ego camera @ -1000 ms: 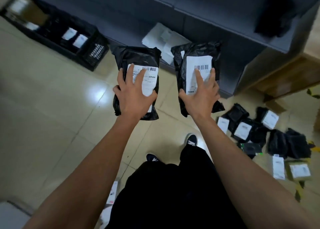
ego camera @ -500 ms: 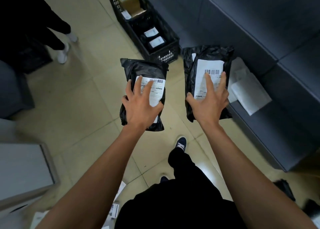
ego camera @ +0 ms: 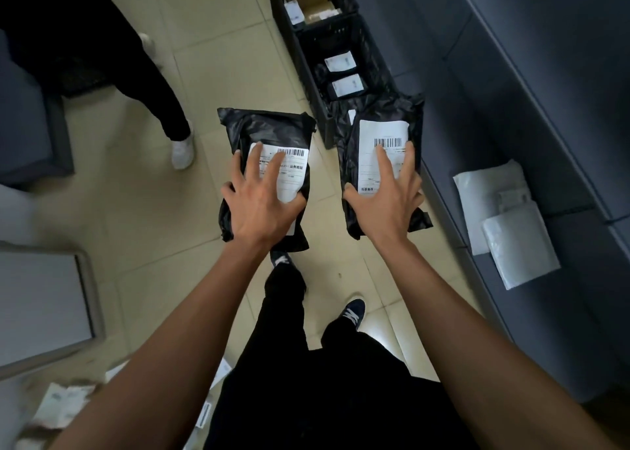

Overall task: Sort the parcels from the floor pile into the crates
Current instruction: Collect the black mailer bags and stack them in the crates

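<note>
Black plastic mailers were in both hands, label side up: the left parcel (ego camera: 269, 163) gripped by the left hand (ego camera: 262, 200), the right parcel (ego camera: 380, 156) by the right hand (ego camera: 385, 197), each with fingers spread over the white label and thumb hooked at the edge. Half a second earlier the black crate (ego camera: 317, 74) lay farther ahead; now it sat just beyond the right parcel, a few labelled parcels already inside. Judging by that approach, a drop seemed near. White envelopes (ego camera: 504, 217) lay on the grey sofa (ego camera: 511, 74), and a bystander's white shoe (ego camera: 182, 151) stood to the left.
</note>
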{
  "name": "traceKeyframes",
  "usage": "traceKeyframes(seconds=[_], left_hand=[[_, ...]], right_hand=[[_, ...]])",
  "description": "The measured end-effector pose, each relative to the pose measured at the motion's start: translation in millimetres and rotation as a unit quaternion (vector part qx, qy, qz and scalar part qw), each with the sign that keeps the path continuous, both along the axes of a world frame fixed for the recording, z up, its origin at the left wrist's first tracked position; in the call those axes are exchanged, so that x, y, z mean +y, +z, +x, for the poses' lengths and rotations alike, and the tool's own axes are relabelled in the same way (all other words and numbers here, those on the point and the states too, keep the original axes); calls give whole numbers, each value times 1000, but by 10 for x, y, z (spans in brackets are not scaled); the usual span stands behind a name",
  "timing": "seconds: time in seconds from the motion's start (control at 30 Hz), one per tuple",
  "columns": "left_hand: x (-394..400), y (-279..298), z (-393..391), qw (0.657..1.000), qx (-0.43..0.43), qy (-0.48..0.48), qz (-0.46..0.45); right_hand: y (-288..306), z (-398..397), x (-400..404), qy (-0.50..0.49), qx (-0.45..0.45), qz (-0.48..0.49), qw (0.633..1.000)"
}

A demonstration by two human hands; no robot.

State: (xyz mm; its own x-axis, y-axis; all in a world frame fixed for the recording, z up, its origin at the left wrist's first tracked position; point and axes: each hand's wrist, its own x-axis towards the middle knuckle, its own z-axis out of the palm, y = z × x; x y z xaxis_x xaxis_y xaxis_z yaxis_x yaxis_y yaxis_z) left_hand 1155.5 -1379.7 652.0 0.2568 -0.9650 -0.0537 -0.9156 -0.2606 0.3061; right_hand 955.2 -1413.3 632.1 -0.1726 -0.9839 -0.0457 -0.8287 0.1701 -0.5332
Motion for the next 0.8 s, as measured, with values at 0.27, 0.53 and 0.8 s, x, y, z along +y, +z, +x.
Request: traceKeyframes(seconds=[0.27, 0.53, 0.8], left_hand=[[-1236, -98, 694, 999, 27, -24, 5], [-2373, 67, 1229, 997, 21, -69, 1], [-3552, -207, 1242, 989, 8, -144, 46]], right_hand=[[9, 663, -1181, 4, 23, 18, 1000], [72, 1163, -2093, -37, 4, 29, 999], [-291, 1194, -3008, -101, -12, 52, 993]])
